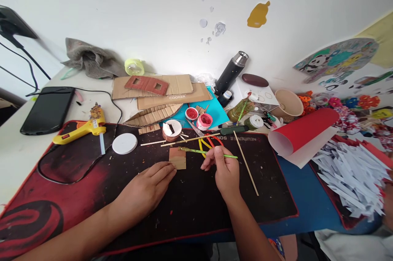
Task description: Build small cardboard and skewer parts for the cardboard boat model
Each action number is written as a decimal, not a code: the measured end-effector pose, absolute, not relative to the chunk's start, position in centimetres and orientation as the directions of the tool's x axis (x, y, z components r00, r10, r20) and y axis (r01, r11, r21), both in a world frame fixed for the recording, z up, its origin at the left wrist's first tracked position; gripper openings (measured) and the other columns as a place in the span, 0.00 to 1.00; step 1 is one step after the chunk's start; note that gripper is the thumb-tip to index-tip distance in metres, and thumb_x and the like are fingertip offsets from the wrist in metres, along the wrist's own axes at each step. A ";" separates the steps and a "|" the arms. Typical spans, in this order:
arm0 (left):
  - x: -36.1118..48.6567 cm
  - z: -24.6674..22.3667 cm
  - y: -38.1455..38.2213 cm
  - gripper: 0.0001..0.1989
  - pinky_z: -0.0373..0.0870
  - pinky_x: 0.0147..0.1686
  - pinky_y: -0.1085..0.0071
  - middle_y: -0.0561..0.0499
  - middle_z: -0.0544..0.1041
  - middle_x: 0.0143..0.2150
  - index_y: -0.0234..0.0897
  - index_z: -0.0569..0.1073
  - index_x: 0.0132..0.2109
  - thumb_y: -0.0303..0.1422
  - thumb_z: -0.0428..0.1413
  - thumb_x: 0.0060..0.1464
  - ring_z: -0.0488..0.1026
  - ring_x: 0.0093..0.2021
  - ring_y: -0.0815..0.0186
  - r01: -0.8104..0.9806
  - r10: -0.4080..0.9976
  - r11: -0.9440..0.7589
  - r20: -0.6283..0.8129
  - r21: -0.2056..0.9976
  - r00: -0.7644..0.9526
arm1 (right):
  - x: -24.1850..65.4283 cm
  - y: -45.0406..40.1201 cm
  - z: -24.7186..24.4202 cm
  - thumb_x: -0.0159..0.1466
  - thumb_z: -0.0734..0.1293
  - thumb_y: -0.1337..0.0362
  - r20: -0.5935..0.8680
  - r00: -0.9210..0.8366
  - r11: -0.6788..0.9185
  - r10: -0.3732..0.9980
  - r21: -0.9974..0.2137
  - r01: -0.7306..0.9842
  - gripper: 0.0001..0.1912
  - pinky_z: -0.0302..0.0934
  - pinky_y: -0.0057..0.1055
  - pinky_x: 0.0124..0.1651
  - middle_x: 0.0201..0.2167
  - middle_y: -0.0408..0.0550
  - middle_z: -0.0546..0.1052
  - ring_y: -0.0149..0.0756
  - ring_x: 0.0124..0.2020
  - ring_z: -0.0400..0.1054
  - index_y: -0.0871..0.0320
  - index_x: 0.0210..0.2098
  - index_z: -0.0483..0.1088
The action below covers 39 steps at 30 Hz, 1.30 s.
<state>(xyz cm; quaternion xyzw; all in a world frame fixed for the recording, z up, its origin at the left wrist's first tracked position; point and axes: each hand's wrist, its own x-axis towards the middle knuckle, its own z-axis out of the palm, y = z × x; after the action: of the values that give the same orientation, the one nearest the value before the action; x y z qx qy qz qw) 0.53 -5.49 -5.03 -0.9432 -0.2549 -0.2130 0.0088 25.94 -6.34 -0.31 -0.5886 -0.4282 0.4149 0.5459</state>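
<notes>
A small cardboard square (177,162) lies on the dark mat, its upper part painted reddish brown. The fingertips of my left hand (153,183) press together on its lower left edge and hold it. My right hand (225,171) is closed around a thin green paintbrush (196,151). The brush's bristles reach the painted top edge of the square; whether they touch it I cannot tell. Just behind stands an open jar of brownish paint (172,134) with a dark strip across its top. Scissors (204,140) with orange and yellow handles lie beyond the brush, partly hidden.
A yellow glue gun (89,126), a white lid (124,143) and a black phone (48,110) lie to the left. Cut cardboard (153,114) and a red paint pot (204,121) are behind. A wooden stick (246,163), a red paper roll (307,130) and paper strips (353,175) lie right.
</notes>
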 end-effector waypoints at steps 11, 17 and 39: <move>0.6 -5.0 -5.5 0.19 0.83 0.54 0.61 0.39 0.83 0.54 0.27 0.79 0.58 0.24 0.46 0.72 0.79 0.56 0.53 0.480 0.472 -0.872 0.414 0.093 0.778 | 25.7 -7.0 -0.5 0.74 0.66 0.40 -0.033 0.309 -0.035 0.950 -0.999 0.002 0.28 0.67 0.27 0.24 0.19 0.44 0.77 0.34 0.20 0.74 0.57 0.31 0.75; 0.7 -4.9 -5.5 0.19 0.83 0.54 0.62 0.40 0.83 0.55 0.27 0.79 0.58 0.25 0.46 0.72 0.79 0.56 0.54 0.488 0.482 -0.867 0.422 0.102 0.768 | 23.9 -6.2 -0.7 0.75 0.65 0.42 -0.007 0.233 -0.006 0.972 -1.000 -0.001 0.27 0.66 0.25 0.24 0.20 0.43 0.76 0.32 0.20 0.74 0.58 0.32 0.75; 0.6 -5.0 -5.4 0.18 0.81 0.55 0.62 0.40 0.82 0.55 0.28 0.79 0.59 0.25 0.47 0.72 0.78 0.57 0.54 0.479 0.479 -0.870 0.424 0.115 0.768 | 24.4 -6.9 -0.7 0.76 0.65 0.43 -0.028 0.179 -0.026 0.983 -1.000 -0.017 0.27 0.66 0.26 0.24 0.20 0.43 0.75 0.32 0.20 0.73 0.58 0.32 0.76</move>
<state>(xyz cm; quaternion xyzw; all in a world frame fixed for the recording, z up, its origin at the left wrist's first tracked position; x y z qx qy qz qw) 0.55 -5.44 -5.00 -0.9403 -0.2547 -0.2257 -0.0003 24.44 -6.92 -0.66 -0.5460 -0.4424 0.4633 0.5399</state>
